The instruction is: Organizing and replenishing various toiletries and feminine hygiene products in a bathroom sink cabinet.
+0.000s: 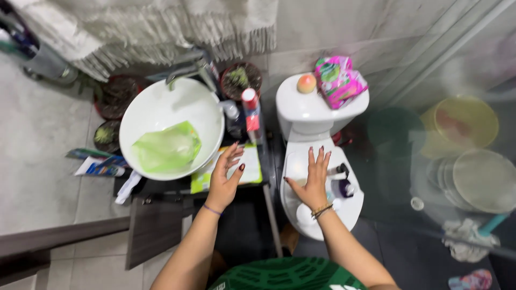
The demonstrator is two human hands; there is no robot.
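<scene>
Both hands are held out empty over the fixtures, so the things nearest them set the scene. The right hand (pixel 313 180) hovers above the closed toilet lid (pixel 301 161), fingers spread wide and straight, gripping nothing; whether the palm touches the lid I cannot tell. Just beside that hand, on the lid's right side, stand a few small bottles and jars (pixel 342 182), dark and white, set there as on a spare shelf because the flat lid offers room. The left hand (pixel 226 177) floats over the front edge of the dark table (pixel 161 188) that carries the basin, fingers loosely open and slightly curled, also holding nothing. Beneath its fingertips lies a yellow-green flat packet (pixel 250 172), touching the table's edge.

Further out, the round white basin (pixel 161 102) sits on the table with a crumpled green plastic bag (pixel 166 147) lying inside it, slumped toward the front rim. Behind the basin the tap (pixel 185 72) leans over it. Between basin and toilet stands a tall tube-like container with a red cap (pixel 250 110), upright, near a smaller bottle. Toothpaste tubes (pixel 97 164) lie flat at the basin's left, and small potted plants (pixel 240 79) cluster along the back, against the wall where they are out of the way.

On the toilet tank (pixel 293 110) rest a peach-coloured round thing (pixel 306 83) and a pink-and-green soft package (pixel 338 80), using the tank top as storage. A fringed towel (pixel 161 27) hangs above. Behind the glass at right show a yellow bucket (pixel 465 121) and a mop (pixel 467 239).
</scene>
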